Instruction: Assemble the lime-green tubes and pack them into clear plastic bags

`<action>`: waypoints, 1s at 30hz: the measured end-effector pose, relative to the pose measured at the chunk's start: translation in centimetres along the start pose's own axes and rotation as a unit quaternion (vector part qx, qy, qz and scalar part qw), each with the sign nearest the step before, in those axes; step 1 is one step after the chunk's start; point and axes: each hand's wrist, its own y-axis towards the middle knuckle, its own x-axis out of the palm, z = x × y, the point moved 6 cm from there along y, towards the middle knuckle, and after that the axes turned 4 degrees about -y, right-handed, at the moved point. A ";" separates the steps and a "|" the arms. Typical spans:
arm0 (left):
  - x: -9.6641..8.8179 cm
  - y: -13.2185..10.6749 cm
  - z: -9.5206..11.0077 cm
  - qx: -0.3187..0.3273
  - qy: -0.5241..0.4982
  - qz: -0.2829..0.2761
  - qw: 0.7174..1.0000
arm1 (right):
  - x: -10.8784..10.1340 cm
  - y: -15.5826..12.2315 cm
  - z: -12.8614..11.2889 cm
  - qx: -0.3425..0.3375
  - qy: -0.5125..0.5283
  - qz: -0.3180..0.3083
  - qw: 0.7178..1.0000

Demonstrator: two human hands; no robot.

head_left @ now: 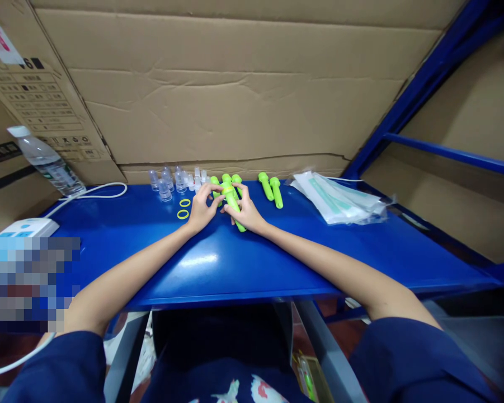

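Note:
My right hand is wrapped round a bright green plastic tube lying slanted on the blue table. My left hand pinches the tube's upper end with thumb and fingertips. More green tubes lie just behind my hands, and two others lie to the right. Two yellow rings rest on the table left of my left hand. Several small clear caps stand behind the rings.
A stack of flat plastic packets lies at the right. A water bottle leans at the far left, with a white device and its cable. Cardboard walls the back; a blue frame rises at right.

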 end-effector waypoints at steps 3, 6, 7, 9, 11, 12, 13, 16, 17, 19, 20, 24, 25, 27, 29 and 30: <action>0.0 0.0 -0.1 -0.014 -0.004 0.000 1.000 | 0.1 -0.2 -0.3 -0.001 -0.003 -0.001 1.000; 0.1 0.0 -0.3 -0.031 0.005 -0.009 0.999 | 0.1 -0.3 -0.4 0.004 -0.003 0.000 1.000; 0.1 0.0 -0.3 -0.036 0.006 -0.012 0.999 | 0.1 -0.3 -0.4 0.006 -0.002 0.002 1.000; 0.1 0.0 -0.4 -0.046 0.000 -0.012 0.999 | 0.0 -0.3 -0.4 0.010 -0.003 0.006 1.000; 0.2 -0.1 -0.6 -0.055 -0.009 -0.010 0.998 | -0.1 -0.3 -0.4 0.015 -0.004 0.011 1.000; 0.2 -0.1 -0.7 -0.061 -0.010 -0.010 0.998 | -0.2 -0.3 -0.4 0.017 -0.003 0.014 1.000; 0.3 -0.1 -0.7 -0.068 -0.010 -0.012 0.998 | -0.2 -0.2 -0.5 0.019 -0.001 0.017 1.000; 0.5 -0.2 -1.0 -0.091 -0.015 -0.026 0.995 | -0.3 -0.2 -0.5 0.020 0.011 0.023 0.999; 0.6 -0.2 -1.1 -0.096 -0.020 -0.031 0.995 | -0.3 -0.2 -0.4 0.020 0.014 0.023 0.999; 0.7 -0.3 -1.1 -0.098 -0.031 -0.038 0.994 | -0.3 -0.2 -0.3 0.021 0.019 0.020 0.999; 0.8 -0.3 -1.1 -0.095 -0.036 -0.041 0.994 | -0.2 -0.2 -0.3 0.023 0.022 0.018 0.999; 0.9 -0.3 -0.8 -0.074 -0.041 -0.056 0.995 | -0.2 -0.1 -0.1 0.023 0.020 0.015 0.999; 0.8 -0.3 -0.7 -0.068 -0.039 -0.058 0.995 | -0.3 -0.1 -0.1 0.019 0.014 0.021 1.000; 0.8 -0.2 -0.4 -0.054 -0.032 -0.061 0.996 | -0.6 0.0 -0.1 0.012 -0.002 0.038 0.999; 0.8 -0.1 -0.2 -0.036 -0.022 -0.069 0.997 | -0.8 0.0 0.0 0.011 -0.014 0.047 0.999; 0.9 -0.1 -0.1 -0.030 -0.017 -0.074 0.997 | -0.8 0.1 0.0 0.011 -0.015 0.046 0.999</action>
